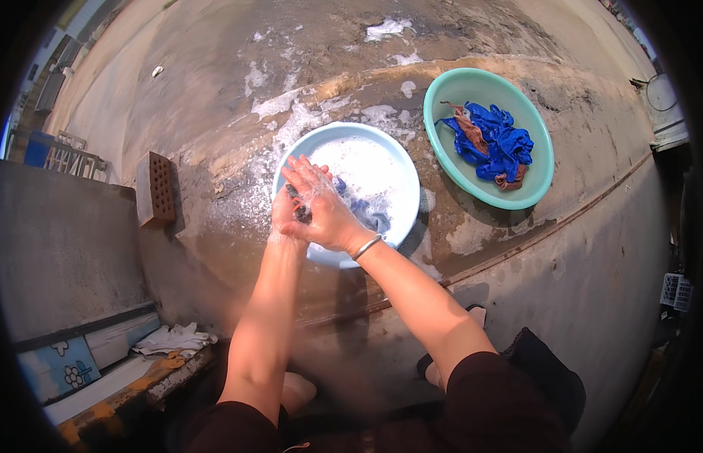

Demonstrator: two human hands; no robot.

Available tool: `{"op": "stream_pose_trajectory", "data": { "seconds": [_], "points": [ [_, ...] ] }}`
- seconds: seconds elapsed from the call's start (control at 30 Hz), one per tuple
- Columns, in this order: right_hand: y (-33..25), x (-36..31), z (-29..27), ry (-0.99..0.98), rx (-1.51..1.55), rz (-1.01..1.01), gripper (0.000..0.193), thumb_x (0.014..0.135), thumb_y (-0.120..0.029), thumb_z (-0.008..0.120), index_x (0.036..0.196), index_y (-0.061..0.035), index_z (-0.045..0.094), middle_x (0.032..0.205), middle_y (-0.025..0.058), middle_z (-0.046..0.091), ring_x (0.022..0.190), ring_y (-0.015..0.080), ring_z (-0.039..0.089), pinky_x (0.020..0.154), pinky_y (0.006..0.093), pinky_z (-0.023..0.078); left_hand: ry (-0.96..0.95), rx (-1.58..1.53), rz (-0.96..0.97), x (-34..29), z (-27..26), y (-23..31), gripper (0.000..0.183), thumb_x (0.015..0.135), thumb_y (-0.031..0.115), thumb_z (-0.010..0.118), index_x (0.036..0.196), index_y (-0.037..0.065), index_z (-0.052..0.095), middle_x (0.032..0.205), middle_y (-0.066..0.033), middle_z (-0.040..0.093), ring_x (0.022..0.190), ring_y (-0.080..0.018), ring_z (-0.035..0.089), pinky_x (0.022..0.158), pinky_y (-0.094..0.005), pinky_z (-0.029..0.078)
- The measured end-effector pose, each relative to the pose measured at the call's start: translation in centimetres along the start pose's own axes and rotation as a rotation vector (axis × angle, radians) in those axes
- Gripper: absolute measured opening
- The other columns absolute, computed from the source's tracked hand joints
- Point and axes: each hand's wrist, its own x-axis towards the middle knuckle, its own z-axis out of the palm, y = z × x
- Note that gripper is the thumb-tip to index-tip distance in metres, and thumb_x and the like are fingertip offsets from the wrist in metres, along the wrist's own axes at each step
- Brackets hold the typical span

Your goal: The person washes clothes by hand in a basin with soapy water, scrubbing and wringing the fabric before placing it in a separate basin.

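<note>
Above a pale blue basin [413,190] of white suds, my two soapy hands press together over a small dark wet cloth [301,212] with a reddish edge. My left hand [282,213] is under and beside the cloth, its fingers partly hidden. Across it lies my right hand [332,219], palm against the cloth, fingers stretched toward the upper left and covered in foam. A metal bangle [366,247] circles my right wrist. Blue-grey wet cloth [372,217] shows in the foam next to my right hand.
A green basin [546,177] holding bright blue and brown wet cloths [491,140] stands to the right. On the left are a holed brick [155,189] and white gloves or rags [175,340] on a ledge. Foam patches [389,29] mark the wet concrete.
</note>
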Motion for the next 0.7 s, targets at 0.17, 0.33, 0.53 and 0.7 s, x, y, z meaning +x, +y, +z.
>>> {"op": "stream_pose_trajectory", "data": {
  "seconds": [0.17,0.33,0.53,0.7],
  "points": [
    [1.0,0.7,-0.5,0.082,0.224,0.056,0.045,0.092,-0.047,0.057,0.112,-0.0072,0.065,0.111,0.0132,0.068,0.123,0.0326,0.053,0.107,0.0463,0.034,-0.028,0.168,-0.004,-1.1,2.1,-1.2,0.036,0.103,0.032,0.034,0.117,0.004,0.054,0.114,-0.0110,0.060,0.104,-0.0228,0.061,0.092,-0.0383,0.051],
    [-2.9,2.4,-1.4,0.291,0.939,0.520,0.041,0.097,-0.040,0.055,0.088,-0.0006,0.060,0.081,0.0082,0.064,0.080,0.0139,0.061,0.074,0.0289,0.049,0.298,0.141,0.390,-0.4,6.4,-3.8,0.019,0.097,0.017,0.042,0.100,0.005,0.056,0.092,-0.0060,0.060,0.078,-0.0188,0.059,0.068,-0.0346,0.051],
    [-2.8,3.0,-1.1,0.500,1.239,0.602,0.039,0.099,-0.040,0.051,0.082,-0.0054,0.054,0.068,-0.0007,0.051,0.062,0.0076,0.045,0.059,0.0206,0.037,0.285,0.551,0.587,1.3,4.6,-3.1,0.021,0.089,0.009,0.042,0.074,0.001,0.055,0.069,-0.0049,0.057,0.062,-0.0145,0.051,0.055,-0.0289,0.040],
    [-2.0,2.3,-0.5,0.572,1.247,0.759,0.041,0.102,-0.038,0.040,0.075,-0.0081,0.048,0.060,-0.0027,0.040,0.056,0.0087,0.036,0.054,0.0244,0.031,0.398,1.087,0.907,0.9,3.8,-3.9,0.024,0.087,0.009,0.038,0.072,0.000,0.054,0.061,-0.0094,0.054,0.058,-0.0173,0.051,0.056,-0.0334,0.043]
  ]
}}
